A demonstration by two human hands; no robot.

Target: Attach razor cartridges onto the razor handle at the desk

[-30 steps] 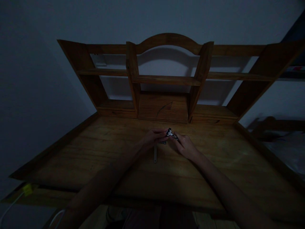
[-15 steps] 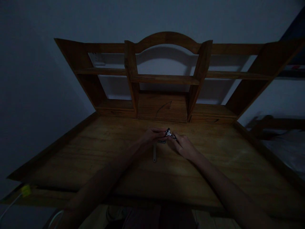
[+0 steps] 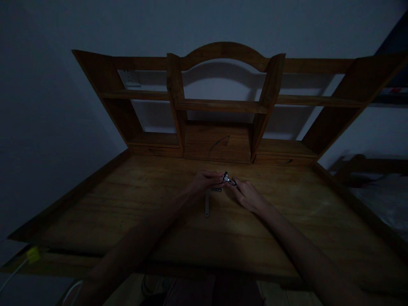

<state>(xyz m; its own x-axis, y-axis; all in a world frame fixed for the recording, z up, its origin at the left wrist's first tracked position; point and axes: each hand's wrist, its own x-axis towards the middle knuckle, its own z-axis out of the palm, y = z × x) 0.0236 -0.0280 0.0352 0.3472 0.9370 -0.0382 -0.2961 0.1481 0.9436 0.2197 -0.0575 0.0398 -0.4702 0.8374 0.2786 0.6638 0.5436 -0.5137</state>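
Observation:
A small shiny metal tool with a dark end [image 3: 225, 177] is held between my two hands above the desk; its exact kind is too dark and small to make out. My left hand [image 3: 205, 180] pinches its head end from the left, fingers closed. On the right, my right hand [image 3: 246, 193] is closed round its narrower, handle-like end. Under my left fingers lies a short dark strip with a row of light spots [image 3: 216, 190]. Just nearer to me, a flat pale bar with a hole at its end [image 3: 207, 206] rests on the wood, its far end close to my left hand.
The wooden desk top [image 3: 153, 182] has raised side edges. A wooden shelf unit [image 3: 223, 106] with drawers stands along its back, against the wall. A yellow tag on a white cable [image 3: 33, 254] hangs at the front left edge.
Both hands keep their hold on the shiny tool, which has turned only very slightly. The view has shifted a little; the strip and the bar stay in place.

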